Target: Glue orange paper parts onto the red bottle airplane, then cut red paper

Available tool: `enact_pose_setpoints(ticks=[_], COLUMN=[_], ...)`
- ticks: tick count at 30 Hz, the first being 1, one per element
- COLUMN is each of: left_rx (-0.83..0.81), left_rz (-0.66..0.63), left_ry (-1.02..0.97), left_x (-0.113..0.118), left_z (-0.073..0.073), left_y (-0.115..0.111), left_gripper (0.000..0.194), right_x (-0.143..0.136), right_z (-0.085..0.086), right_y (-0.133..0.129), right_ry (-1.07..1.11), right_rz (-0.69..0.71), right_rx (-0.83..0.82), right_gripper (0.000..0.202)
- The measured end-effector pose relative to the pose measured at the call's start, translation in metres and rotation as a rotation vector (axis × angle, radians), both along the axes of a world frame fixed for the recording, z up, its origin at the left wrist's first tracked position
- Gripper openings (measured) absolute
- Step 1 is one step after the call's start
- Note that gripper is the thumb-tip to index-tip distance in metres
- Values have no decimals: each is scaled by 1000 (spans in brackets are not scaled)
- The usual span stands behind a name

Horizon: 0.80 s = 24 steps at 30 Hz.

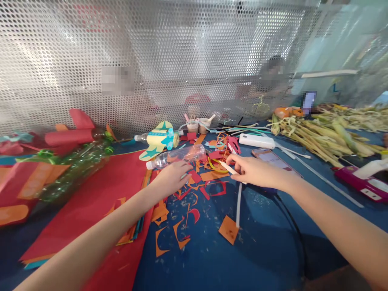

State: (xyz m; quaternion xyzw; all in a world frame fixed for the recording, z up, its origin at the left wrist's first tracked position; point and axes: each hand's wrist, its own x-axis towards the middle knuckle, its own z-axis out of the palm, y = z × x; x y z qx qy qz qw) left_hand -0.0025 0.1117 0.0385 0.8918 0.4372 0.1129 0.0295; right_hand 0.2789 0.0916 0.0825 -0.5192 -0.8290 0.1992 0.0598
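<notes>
My left hand (173, 178) is over the paper scraps, just in front of a clear plastic bottle (178, 157) lying on its side. Its fingers are loosely bent, with a gap to the thumb and nothing clearly held. In my right hand (247, 169) is a slim white pen-like thing (228, 167), its pointed tip towards the scraps. Beneath and around both hands lie orange and red paper scraps (214, 175). Near my right wrist lies a phone (269, 157). Below that hand a thin white stick (239, 206) touches an orange paper square (228, 229).
Red paper sheets (121, 178) and green plastic bottles (79, 165) occupy the left. Behind stand a bottle decorated with stars (162, 139) and small cups (192, 127). To the right are a white box-like device (257, 140), dried husks (327, 133), a magenta power strip (360, 184) and a black cable (292, 220).
</notes>
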Motion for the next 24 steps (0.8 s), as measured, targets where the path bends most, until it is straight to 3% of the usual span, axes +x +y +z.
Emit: enact_pose_setpoints(ticks=[5, 11, 18, 24], left_rx=[34, 52, 10, 22], left_rz=[-130, -162, -272, -291], left_ry=[-29, -41, -37, -85], left_x=[51, 93, 95, 90], left_z=[-10, -15, -14, -13], left_y=[15, 43, 51, 39], left_gripper=[36, 41, 20, 26], right_x=[7, 17, 24, 27], right_z=[-12, -17, -16, -20], right_y=[7, 18, 20, 24], right_ry=[323, 380, 451, 479], right_rz=[-167, -229, -297, -283], right_rx=[130, 245, 298, 322], right_gripper=[26, 35, 40, 38])
